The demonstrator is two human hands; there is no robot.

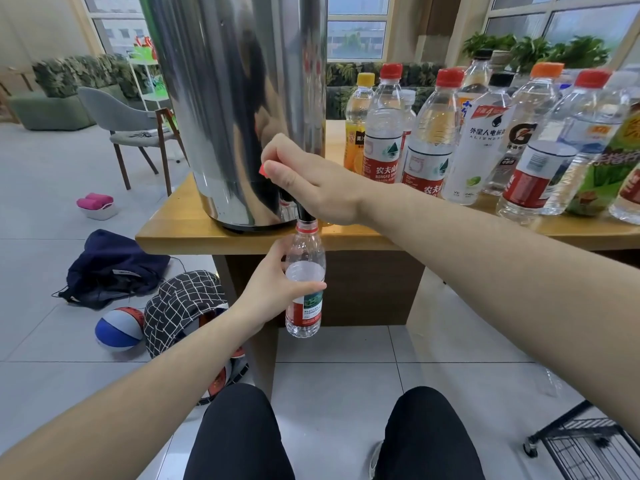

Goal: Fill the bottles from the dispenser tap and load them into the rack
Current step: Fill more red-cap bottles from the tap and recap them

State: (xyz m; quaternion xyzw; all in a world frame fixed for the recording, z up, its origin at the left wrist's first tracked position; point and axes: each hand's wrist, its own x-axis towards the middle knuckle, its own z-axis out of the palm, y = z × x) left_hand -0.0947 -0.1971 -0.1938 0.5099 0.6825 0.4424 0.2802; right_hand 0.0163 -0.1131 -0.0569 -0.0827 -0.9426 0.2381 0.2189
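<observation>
While right hand (304,178) hides tap lever, left hand (273,289) grips bottle (304,282).

Readable labels, bottles standing on the table. Red-capped water bottle (382,133): red label reading "农夫山" and "NONGFU SP…", cut off at the label's edge. Second red-capped bottle (431,140): "农夫" on its red label. White bottle (479,147): "外星人电解…", "ALIENERG…", and "240" near its base. Orange-capped bottle (523,133): large "G" logo. Print on the held bottle (304,282) is too small to read.
</observation>
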